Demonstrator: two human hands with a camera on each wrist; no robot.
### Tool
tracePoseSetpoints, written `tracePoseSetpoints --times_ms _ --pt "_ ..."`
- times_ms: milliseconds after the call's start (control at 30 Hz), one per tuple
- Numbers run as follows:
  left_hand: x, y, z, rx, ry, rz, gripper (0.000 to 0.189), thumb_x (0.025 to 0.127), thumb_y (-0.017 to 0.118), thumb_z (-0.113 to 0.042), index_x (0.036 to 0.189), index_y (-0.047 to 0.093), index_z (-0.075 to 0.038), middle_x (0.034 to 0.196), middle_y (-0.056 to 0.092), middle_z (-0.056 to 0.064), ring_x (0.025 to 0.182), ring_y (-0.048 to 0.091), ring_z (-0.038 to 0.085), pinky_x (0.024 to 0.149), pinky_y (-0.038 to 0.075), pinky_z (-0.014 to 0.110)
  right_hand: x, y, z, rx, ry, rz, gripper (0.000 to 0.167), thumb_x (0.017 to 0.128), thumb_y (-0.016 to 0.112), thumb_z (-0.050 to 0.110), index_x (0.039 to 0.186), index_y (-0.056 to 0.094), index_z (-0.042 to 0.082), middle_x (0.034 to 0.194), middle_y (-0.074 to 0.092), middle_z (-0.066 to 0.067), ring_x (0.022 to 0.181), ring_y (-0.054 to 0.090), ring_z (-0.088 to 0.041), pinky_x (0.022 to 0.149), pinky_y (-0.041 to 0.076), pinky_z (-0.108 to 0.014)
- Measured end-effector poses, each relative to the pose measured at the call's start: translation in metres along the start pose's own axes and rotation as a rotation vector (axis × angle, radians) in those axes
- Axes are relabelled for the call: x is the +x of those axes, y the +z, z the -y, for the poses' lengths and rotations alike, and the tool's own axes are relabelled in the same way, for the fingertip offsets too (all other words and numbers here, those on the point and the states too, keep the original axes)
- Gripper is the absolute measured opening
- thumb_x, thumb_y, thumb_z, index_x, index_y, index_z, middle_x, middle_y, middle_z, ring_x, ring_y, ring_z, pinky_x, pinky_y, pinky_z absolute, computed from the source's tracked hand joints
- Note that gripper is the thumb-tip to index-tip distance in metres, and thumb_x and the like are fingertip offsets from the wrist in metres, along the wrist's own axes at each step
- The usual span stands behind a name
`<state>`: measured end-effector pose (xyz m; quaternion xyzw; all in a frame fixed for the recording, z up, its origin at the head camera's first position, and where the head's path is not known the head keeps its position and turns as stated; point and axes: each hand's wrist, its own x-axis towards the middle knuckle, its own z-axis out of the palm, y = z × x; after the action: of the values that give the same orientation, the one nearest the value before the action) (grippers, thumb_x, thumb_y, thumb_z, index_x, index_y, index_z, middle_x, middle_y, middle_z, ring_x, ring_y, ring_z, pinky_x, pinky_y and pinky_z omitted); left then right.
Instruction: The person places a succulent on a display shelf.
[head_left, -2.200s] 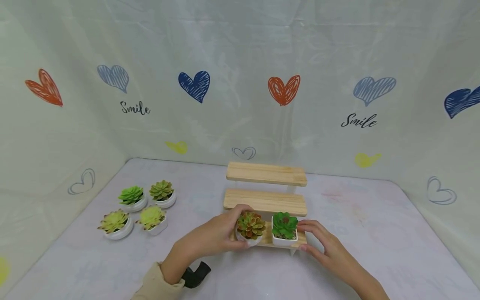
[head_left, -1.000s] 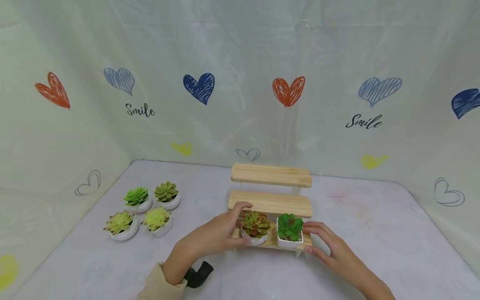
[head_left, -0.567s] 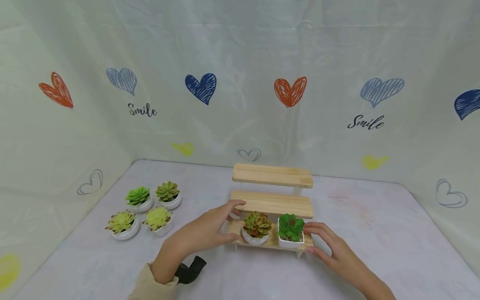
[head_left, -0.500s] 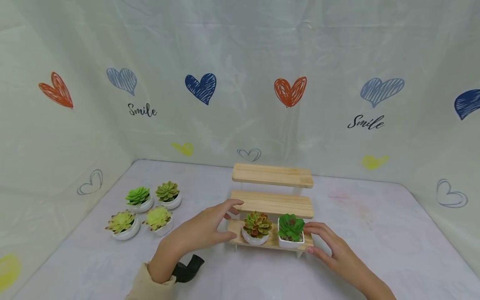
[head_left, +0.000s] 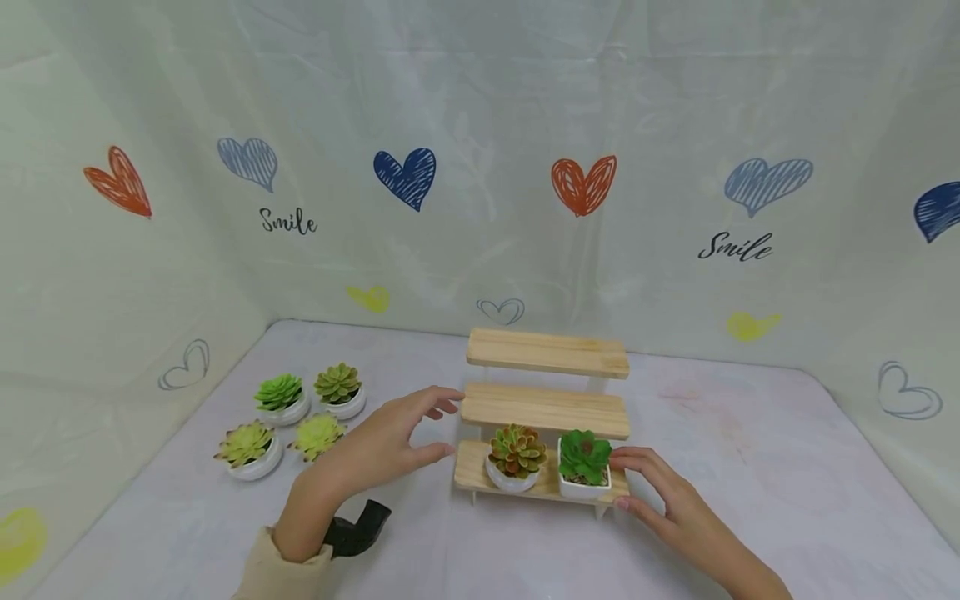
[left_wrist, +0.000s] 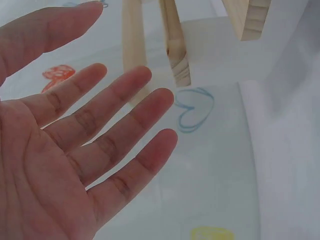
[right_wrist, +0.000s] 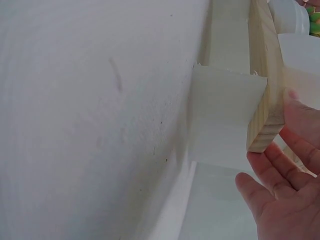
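Note:
A three-tier wooden plant stand (head_left: 543,410) stands before me. On its lowest board sit two potted succulents: a reddish-green one (head_left: 517,451) in a round white pot and a green one (head_left: 585,458) in a square white pot. My left hand (head_left: 382,437) is just left of the stand, holding nothing; its fingers spread apart in the left wrist view. With thumb and fingers on either side, my right hand (head_left: 678,512) holds the right end of the lowest board (right_wrist: 270,95), its fingertips beside the square pot.
At the left of the table (head_left: 750,450) are several more white-potted succulents: bright green (head_left: 279,392), dark green (head_left: 337,383), yellow-green with pink tips (head_left: 246,446), and yellow-green (head_left: 317,435), partly behind my left hand. A heart-printed curtain (head_left: 480,100) rises behind. The two upper boards hold no pots.
My left hand has let go of the reddish-green succulent's round pot and moved left, off the stand. That pot stays on the lowest board. My right hand keeps its place at the board's end.

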<state>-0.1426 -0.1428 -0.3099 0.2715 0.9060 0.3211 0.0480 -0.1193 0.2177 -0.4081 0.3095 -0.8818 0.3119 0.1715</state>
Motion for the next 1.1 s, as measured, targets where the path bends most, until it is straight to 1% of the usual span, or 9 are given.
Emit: tracePoseSetpoints --times_ms 33,133,233,300,433,600,767,900,1100 --pt "-0.001 -0.001 0.001 0.008 -0.002 -0.018 0.054 0.088 0.064 -0.021 0.136 0.042 -0.014 0.125 0.057 0.005 0.116 0.054 0.024 0.091 0.047 0.043 0.000 0.000 0.000 0.001 -0.001 0.000 0.049 0.078 0.072 0.008 0.121 0.054 0.022 0.123 0.052 0.008 0.119 0.040 0.009 0.094 0.027 0.001" --pt "-0.004 -0.006 0.004 0.023 -0.050 -0.067 0.055 0.087 0.066 -0.022 0.136 0.042 -0.016 0.130 0.054 0.004 0.119 0.051 0.024 0.094 0.046 0.045 0.001 0.000 -0.001 0.003 -0.009 -0.003 0.049 0.078 0.072 0.007 0.121 0.054 0.021 0.123 0.052 0.008 0.119 0.040 0.009 0.095 0.027 0.001" --pt "-0.008 -0.013 0.012 0.034 -0.101 -0.098 0.058 0.086 0.068 -0.024 0.137 0.041 -0.015 0.136 0.050 0.006 0.122 0.048 0.029 0.095 0.045 0.047 0.001 0.001 -0.001 0.003 -0.008 -0.005 0.048 0.078 0.072 0.007 0.121 0.055 0.021 0.122 0.052 0.008 0.119 0.041 0.009 0.095 0.026 0.001" --pt "-0.011 -0.018 0.019 0.033 -0.144 -0.106 0.063 0.085 0.069 -0.025 0.139 0.039 -0.014 0.139 0.046 0.008 0.124 0.045 0.031 0.096 0.043 0.049 0.001 0.001 -0.001 0.002 -0.005 -0.004 0.048 0.078 0.072 0.008 0.121 0.055 0.021 0.122 0.052 0.008 0.119 0.041 0.009 0.095 0.026 0.001" --pt "-0.018 -0.026 0.032 0.033 -0.210 -0.110 0.074 0.083 0.071 -0.027 0.142 0.032 -0.008 0.142 0.040 0.017 0.127 0.041 0.039 0.097 0.040 0.054 0.001 0.001 -0.001 -0.005 -0.004 -0.006 0.048 0.078 0.072 0.008 0.121 0.055 0.021 0.122 0.053 0.008 0.119 0.041 0.009 0.095 0.026 0.001" --pt "-0.025 -0.036 0.044 0.057 -0.310 -0.089 0.090 0.079 0.074 -0.032 0.146 0.021 -0.003 0.148 0.026 0.025 0.133 0.028 0.045 0.101 0.032 0.061 0.001 0.001 0.000 -0.004 -0.008 -0.010 0.048 0.077 0.073 0.008 0.120 0.055 0.020 0.122 0.053 0.008 0.119 0.041 0.010 0.095 0.026 0.001" --pt "-0.034 -0.043 0.059 0.165 -0.435 -0.060 0.101 0.074 0.077 -0.036 0.147 0.015 -0.003 0.146 0.020 0.034 0.131 0.019 0.055 0.097 0.028 0.069 0.001 0.000 0.000 0.009 0.000 -0.001 0.048 0.078 0.072 0.008 0.120 0.054 0.021 0.122 0.052 0.009 0.119 0.039 0.011 0.094 0.027 0.001" --pt "-0.040 -0.047 0.068 0.208 -0.492 -0.024 0.106 0.072 0.078 -0.037 0.146 0.013 0.001 0.142 0.019 0.040 0.127 0.017 0.062 0.093 0.027 0.072 0.000 -0.001 0.001 0.004 0.002 0.002 0.048 0.078 0.072 0.008 0.121 0.054 0.022 0.123 0.052 0.009 0.119 0.039 0.011 0.094 0.027 0.001" --pt "-0.042 -0.048 0.076 0.191 -0.559 0.038 0.107 0.074 0.078 -0.031 0.145 0.006 0.005 0.140 0.012 0.045 0.124 0.013 0.067 0.093 0.025 0.074 0.001 -0.001 0.001 0.007 -0.004 0.002 0.048 0.078 0.072 0.008 0.121 0.054 0.022 0.123 0.052 0.008 0.120 0.039 0.010 0.095 0.027 0.001"
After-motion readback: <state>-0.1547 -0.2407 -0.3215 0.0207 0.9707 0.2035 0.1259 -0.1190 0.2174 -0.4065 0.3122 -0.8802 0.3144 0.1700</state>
